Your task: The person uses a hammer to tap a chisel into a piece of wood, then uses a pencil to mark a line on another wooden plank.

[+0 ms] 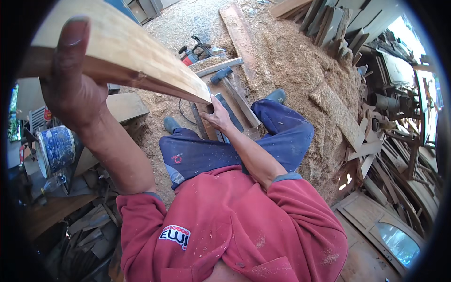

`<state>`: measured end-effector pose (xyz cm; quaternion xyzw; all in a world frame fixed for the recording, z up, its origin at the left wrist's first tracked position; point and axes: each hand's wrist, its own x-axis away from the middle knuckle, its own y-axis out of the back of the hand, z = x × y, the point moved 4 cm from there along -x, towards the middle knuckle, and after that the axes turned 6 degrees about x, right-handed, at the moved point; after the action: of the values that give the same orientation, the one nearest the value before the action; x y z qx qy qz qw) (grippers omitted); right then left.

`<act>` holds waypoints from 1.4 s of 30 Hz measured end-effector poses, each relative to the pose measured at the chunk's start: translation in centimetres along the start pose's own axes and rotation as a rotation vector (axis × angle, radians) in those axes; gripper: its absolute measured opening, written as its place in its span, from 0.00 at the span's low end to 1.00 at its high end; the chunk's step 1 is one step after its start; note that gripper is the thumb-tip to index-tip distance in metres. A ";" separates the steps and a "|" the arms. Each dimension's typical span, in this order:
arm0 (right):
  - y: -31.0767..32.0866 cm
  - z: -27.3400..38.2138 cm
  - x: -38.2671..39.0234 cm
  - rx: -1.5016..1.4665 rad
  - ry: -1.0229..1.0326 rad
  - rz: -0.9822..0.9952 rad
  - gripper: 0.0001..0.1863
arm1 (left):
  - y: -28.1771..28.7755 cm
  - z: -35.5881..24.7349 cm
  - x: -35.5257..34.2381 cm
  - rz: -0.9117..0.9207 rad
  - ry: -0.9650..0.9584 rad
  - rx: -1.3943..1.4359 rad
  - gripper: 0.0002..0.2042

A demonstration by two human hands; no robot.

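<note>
A long, thick wooden board [136, 51] is raised in front of me, running from the upper left down toward the middle. My left hand [75, 89] grips its near part from below, thumb up along the side. At the lower end, my right hand [217, 116] holds the board between thumb and fingers; some of those fingers are hidden. A hammer [221, 75] with a dark head and wooden handle lies just beyond my right hand. Beside the handle is a dark, flat, narrow tool [229, 113] whose kind I cannot make out.
Sawdust and shavings [300, 70] cover the floor. A red and black power tool [190, 58] stands ahead. A blue-and-white stained bucket [56, 149] is at left. Wood offcuts [394, 174] and a panel with oval glass [366, 221] lie at right. A loose plank [237, 37] lies ahead.
</note>
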<state>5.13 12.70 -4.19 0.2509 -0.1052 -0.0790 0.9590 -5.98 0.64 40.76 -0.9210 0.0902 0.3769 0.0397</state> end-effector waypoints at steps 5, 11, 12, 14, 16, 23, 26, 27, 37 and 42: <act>-0.1 -0.9 -2.5 -0.020 0.022 -0.026 0.52 | -1.4 0.0 -0.1 -0.287 -0.024 -0.100 0.23; -0.8 -1.5 -4.9 0.023 0.154 -0.081 0.52 | 0.4 -0.5 0.0 -0.445 -0.005 -0.082 0.22; -0.8 -2.0 -4.9 0.049 0.162 -0.067 0.52 | -0.3 -0.1 0.2 -0.448 0.088 0.122 0.27; -0.8 -2.4 -5.0 0.071 0.169 -0.064 0.53 | -0.7 -0.2 0.1 -0.439 0.072 0.114 0.21; -0.8 -2.2 -5.2 0.079 0.200 -0.047 0.52 | 0.2 -0.5 0.0 -0.469 -0.054 -0.077 0.18; -0.7 -1.9 -4.1 0.059 0.185 -0.110 0.49 | -1.1 -0.4 -0.2 -0.496 -0.076 -0.259 0.23; -0.7 -1.6 -2.9 0.010 0.107 -0.089 0.47 | -1.0 -0.4 -0.1 -0.441 -0.091 -0.226 0.25; -0.6 -1.4 -2.8 0.014 0.096 -0.084 0.47 | -0.9 -0.4 0.0 -0.430 -0.084 -0.222 0.25; 0.2 -2.6 -3.2 0.127 0.106 0.146 0.47 | -2.3 -0.2 0.6 -0.470 -0.041 0.020 0.19; -0.4 -2.8 -1.3 0.121 0.116 0.113 0.48 | -0.6 0.9 -0.4 -0.249 -0.183 -0.144 0.21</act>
<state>4.48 13.93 -6.95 0.3060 -0.0680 -0.0036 0.9496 -6.79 1.43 40.42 -0.8873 -0.0556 0.4570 0.0279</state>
